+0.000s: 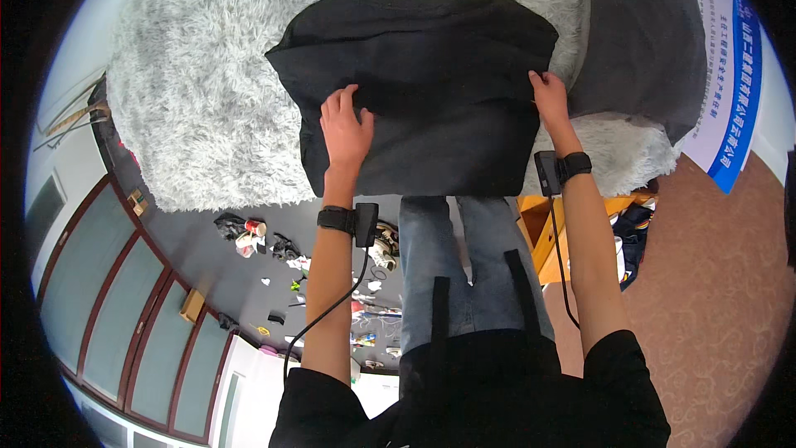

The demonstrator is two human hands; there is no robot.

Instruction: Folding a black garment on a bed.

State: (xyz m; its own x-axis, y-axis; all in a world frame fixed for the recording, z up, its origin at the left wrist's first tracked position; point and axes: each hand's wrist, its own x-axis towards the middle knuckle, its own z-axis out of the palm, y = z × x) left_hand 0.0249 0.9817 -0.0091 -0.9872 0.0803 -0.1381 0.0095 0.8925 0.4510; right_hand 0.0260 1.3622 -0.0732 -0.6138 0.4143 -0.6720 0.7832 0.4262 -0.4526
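A black garment, probably a T-shirt, lies spread on a shaggy grey-white fur cover in front of me. My left hand rests on the left part of the cloth, its fingers stretched out and thumb apart. At the garment's right edge is my right hand, fingers extended and slightly bent against the cloth, with no clear grip visible. Small creases run across the middle of the cloth. Each wrist carries a black strap with a small box and a cable.
Dark grey cloth drapes over the right side of the fur. Beyond it hangs a blue-and-white printed sheet. An orange wooden piece of furniture stands below the fur's edge, right of my legs. Shoes and bags litter the floor at left.
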